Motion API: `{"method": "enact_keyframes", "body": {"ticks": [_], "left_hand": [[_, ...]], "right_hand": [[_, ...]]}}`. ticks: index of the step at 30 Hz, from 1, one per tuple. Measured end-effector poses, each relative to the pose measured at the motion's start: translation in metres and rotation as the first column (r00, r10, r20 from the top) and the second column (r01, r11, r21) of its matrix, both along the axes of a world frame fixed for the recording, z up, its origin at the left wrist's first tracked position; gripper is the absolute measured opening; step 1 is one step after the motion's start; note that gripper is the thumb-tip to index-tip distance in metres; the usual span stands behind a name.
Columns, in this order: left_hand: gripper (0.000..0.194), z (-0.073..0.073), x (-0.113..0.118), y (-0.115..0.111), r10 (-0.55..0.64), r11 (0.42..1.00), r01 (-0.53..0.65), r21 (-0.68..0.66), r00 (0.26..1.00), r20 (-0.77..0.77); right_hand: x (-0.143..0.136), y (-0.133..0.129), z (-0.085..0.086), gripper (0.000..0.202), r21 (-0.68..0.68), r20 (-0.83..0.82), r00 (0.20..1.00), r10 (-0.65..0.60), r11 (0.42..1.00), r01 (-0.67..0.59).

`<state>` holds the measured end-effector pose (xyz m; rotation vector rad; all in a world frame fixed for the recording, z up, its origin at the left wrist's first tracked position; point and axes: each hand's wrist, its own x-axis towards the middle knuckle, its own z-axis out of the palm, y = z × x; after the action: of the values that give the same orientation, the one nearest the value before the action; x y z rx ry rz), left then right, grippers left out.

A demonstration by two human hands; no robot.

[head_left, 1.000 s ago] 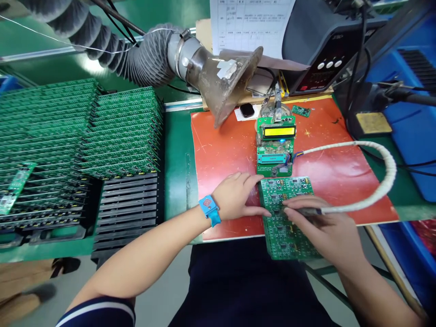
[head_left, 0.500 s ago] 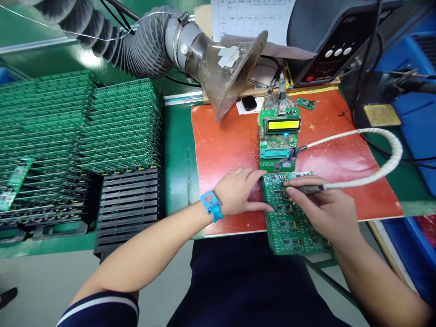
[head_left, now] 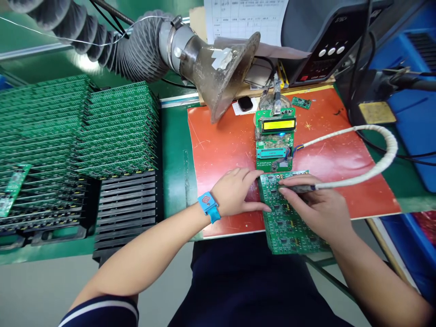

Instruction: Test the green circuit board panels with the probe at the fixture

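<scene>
A stack of green circuit boards [head_left: 284, 231] lies at the front edge of the red mat [head_left: 225, 145]. My left hand [head_left: 236, 190], with a blue band on its wrist, touches the stack's left side, thumb and fingers apart. In my right hand [head_left: 316, 204] is a dark probe [head_left: 301, 188] on a white wrapped cable [head_left: 371, 175]; its tip is over the upper part of the top board, and the exact contact is hidden by my fingers. Just behind the stack sits a programmer board [head_left: 275, 141] with a lit yellow display and a blue light.
Racks of upright green boards [head_left: 116, 127] stand at the left, with a loose board [head_left: 14, 188] on them. A fume funnel [head_left: 218, 68] hangs over the mat's back left. A soldering station [head_left: 323, 50] and blue bins [head_left: 413, 122] are at the right. A small board [head_left: 301, 102] lies behind.
The whole view has shifted slightly, so most things appear a little further left. Both hands keep nearly the same place on the stack, and the probe is still held.
</scene>
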<state>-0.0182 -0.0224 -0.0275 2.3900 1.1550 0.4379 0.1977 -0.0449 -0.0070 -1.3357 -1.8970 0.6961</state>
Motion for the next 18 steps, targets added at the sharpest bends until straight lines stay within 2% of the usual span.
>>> {"method": "enact_keyframes", "body": {"ticks": [5, 10, 18], "left_hand": [[0.086, -0.0015, 0.0, -0.0005, 0.008, 1.0, -0.008, 0.029, 1.0, 0.018], [0.082, -0.0018, -0.0001, 0.0002, 0.003, 0.999, -0.003, 0.032, 1.0, 0.006], [0.086, -0.0038, 0.0003, -0.0005, 0.008, 1.0, -0.009, 0.027, 1.0, 0.024]], "right_hand": [[-0.0041, 0.0001, 0.0005, 0.003, 0.059, 0.035, 0.999, -0.016, 0.998, 0.014], [-0.0049, -0.0019, 0.0032, 0.004, 0.049, 0.087, 0.993, -0.084, 0.996, 0.08], [-0.0032, -0.0028, 0.0023, 0.005, 0.013, -0.027, 0.997, -0.067, 0.998, 0.068]]}}
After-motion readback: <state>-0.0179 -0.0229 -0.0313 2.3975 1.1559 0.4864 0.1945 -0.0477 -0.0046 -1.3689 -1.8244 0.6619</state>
